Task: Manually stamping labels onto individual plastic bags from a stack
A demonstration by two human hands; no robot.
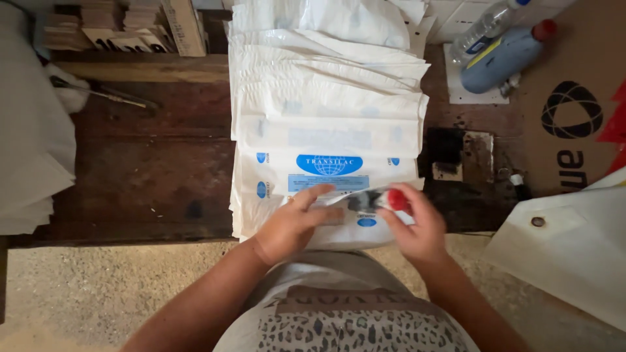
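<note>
A long overlapping row of white paper bags with blue printed logos [326, 124] lies on a dark wooden table [150, 169]. My left hand [293, 221] presses flat on the nearest bag, fingers spread. My right hand [417, 225] grips a small stamp with a red and black body [381, 199], held just over the same bag, beside my left fingertips.
A black ink pad [447, 153] sits right of the bags. Behind it lie a blue bottle with a red cap [502, 58] and a clear plastic bottle [486, 29]. Cardboard [574, 111] and white sacks [567, 241] are at right, stacked white paper [29, 130] at left.
</note>
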